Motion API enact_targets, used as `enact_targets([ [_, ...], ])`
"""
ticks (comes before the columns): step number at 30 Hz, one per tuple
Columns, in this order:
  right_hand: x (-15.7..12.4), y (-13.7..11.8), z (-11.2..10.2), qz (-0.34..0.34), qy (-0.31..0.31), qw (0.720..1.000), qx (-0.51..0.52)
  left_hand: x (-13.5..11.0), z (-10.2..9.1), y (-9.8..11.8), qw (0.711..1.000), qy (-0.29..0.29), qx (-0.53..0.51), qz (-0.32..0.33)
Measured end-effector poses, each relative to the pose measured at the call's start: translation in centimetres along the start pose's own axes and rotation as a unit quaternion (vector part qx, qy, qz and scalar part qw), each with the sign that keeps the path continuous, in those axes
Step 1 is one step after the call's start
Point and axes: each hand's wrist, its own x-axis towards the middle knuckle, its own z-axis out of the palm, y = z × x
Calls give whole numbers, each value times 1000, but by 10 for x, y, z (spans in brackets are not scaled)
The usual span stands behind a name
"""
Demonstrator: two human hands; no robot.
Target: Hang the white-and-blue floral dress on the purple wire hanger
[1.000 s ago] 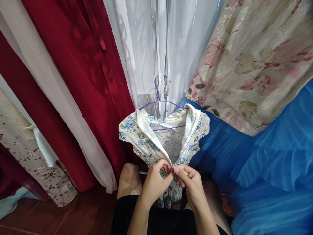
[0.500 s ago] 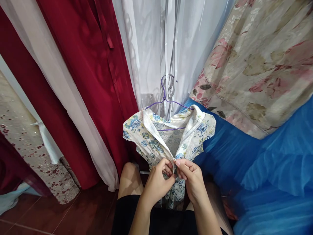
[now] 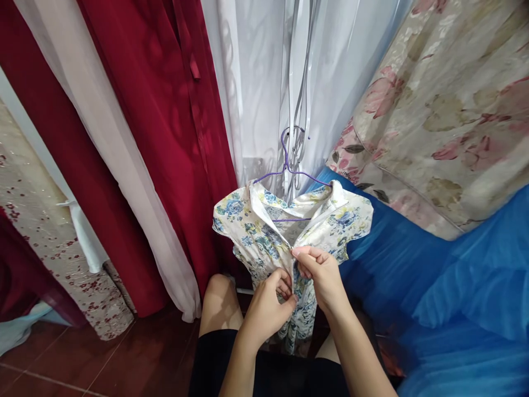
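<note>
A small white dress with blue and yellow flowers [image 3: 252, 234] hangs on a purple wire hanger [image 3: 289, 171] in front of me. My left hand [image 3: 268, 306] is closed in a pinch on the left edge of the dress's opening, low down. My right hand [image 3: 318, 273] is closed in a pinch at the zip of the opening, a little higher than the left. The opening is partly closed below my right fingers and gapes above them towards the collar.
A dark red garment [image 3: 157, 127] and a pale sheer one [image 3: 111, 165] hang at the left. White sheer fabric [image 3: 256, 82] hangs behind the hanger. Blue tulle [image 3: 446, 286] and a floral brocade [image 3: 446, 110] fill the right. My knees and dark skirt [image 3: 273, 375] are below, over a wooden floor [image 3: 136, 358].
My right hand has moved up the opening of the flowered dress, closing it further, while my left hand stays low. The view has shifted slightly.
</note>
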Motion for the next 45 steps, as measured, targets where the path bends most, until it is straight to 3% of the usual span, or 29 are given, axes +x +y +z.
enact_targets([
  [12, 32, -42, 11, -52, -26, 998, -5, -5, 10, 1, 1000, -1, 14, -16],
  [22, 66, -65, 17, -62, -19, 998, 28, -7, 0, 18, 999, -33, 37, 13],
  [31, 75, -88, 30, -91, -26, 995, 11, -9, -6, 13, 996, -57, 64, 23],
  [38, 80, -105, 32, -120, -36, 992, 9, -13, 2, 4, 992, -87, 91, 3],
  [43, 73, -106, 29, -135, -44, 990, -2, -7, 6, -10, 996, -52, 73, 0],
  [45, 68, -103, 28, -142, -42, 989, -14, 4, -1, -4, 998, -1, 57, 23],
])
